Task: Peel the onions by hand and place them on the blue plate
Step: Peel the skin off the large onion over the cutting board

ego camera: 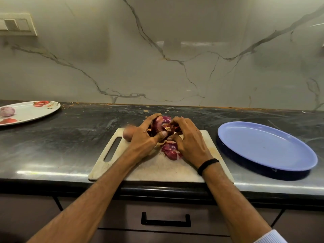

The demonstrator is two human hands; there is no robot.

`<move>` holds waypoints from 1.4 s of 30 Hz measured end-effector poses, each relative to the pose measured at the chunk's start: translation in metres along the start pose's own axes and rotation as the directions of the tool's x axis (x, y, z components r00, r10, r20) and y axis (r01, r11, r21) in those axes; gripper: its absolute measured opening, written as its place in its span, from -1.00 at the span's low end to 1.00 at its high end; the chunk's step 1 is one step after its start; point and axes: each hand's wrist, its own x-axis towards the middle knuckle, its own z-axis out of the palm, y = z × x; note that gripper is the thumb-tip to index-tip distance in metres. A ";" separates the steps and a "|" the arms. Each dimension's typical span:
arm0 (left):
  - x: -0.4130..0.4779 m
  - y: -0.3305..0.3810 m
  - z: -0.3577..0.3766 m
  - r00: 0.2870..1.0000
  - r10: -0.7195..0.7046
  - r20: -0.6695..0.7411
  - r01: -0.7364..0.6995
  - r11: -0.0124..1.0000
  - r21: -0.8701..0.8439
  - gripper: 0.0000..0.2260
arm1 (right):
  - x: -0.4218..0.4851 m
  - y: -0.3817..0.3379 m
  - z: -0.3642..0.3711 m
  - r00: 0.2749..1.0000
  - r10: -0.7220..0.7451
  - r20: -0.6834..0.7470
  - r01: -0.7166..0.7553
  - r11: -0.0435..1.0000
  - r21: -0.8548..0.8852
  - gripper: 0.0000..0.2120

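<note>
Both our hands close round one red onion [162, 126], held just above the far part of the board [157, 169]. Our left hand [143, 135] cups it from the left, fingers curled over its top and back. The thumb presses on the near face just beside the pale root stub, which points toward us. Our right hand [189, 141] comes in from the right, its fingers bent and pinching at the onion's right side. Whether they have skin between them we cannot tell, as the fingertips hide the spot. A black band [207, 165] circles our right wrist.

Under the hands, on the board, lies a small heap of purple peels [171, 149], partly covered by the right hand. Behind our left hand, at the board's far left corner, a pale brownish round thing [128, 135] shows, blurred; we cannot tell what it is.

The board sits at the near edge of a dark counter [70, 137], its handle slot to the left. The blue plate [266, 146] rests on the counter just right of the board, apart from it. Far left, a white plate [35, 111] with red flowers holds a second onion [7, 111], pale purple. Behind stands a veined marble wall [175, 50] with switches [17, 24] at upper left. Below the counter a drawer handle [165, 220] is in view.
</note>
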 end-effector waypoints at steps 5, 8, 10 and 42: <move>0.000 0.004 0.001 1.000 -0.016 0.003 0.016 0.999 -0.051 -0.43 | -0.001 0.000 0.001 0.999 -0.037 -0.007 0.037 0.997 -0.062 -0.91; 0.000 0.005 0.001 1.000 -0.020 -0.014 0.019 0.998 -0.065 -0.31 | 0.000 0.000 0.004 0.999 -0.040 -0.013 0.038 0.997 -0.071 -0.93; 0.000 0.004 0.000 1.000 -0.018 -0.014 0.017 0.999 -0.045 -0.29 | 0.001 0.000 0.004 0.999 -0.028 -0.025 0.027 0.999 -0.039 -0.83; 0.001 0.004 -0.001 0.999 -0.029 -0.039 0.026 0.997 -0.068 -0.45 | -0.001 -0.002 0.004 0.997 -0.045 -0.055 0.043 0.998 -0.041 -0.89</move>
